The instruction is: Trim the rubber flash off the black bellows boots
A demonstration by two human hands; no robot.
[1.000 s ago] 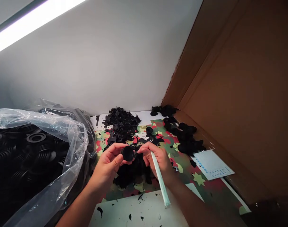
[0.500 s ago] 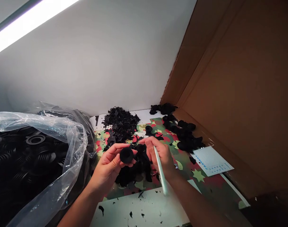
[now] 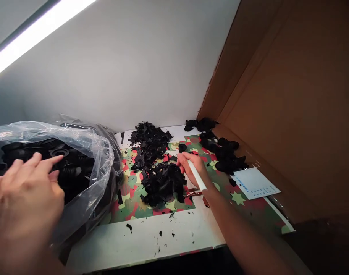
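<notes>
My left hand (image 3: 31, 191) reaches over the mouth of a clear plastic bag (image 3: 102, 164), fingers spread and holding nothing I can see. Black ribbed rubber parts (image 3: 74, 164) fill the bag; one with a pale ring shows just beyond my fingertips. In my right hand (image 3: 191, 166) a slim white stick-like tool (image 3: 197, 176) is gripped, its rear end pointing back toward my wrist. Its working tip is hidden by the fingers. Close to the left of that hand lies a heap of black rubber pieces (image 3: 163, 185) on the camouflage-patterned sheet (image 3: 128, 206).
Thin black scraps (image 3: 150, 139) are piled at the back. Black rubber lumps (image 3: 226, 156) line the right side, near a white printed card (image 3: 257, 183). A tall cardboard panel (image 3: 291, 107) bounds the right. Small shavings dot the white front strip (image 3: 142, 244).
My left hand has let go of the round black rubber part and moved left over the bag. My right hand, still gripping the white tool, has shifted slightly up.
</notes>
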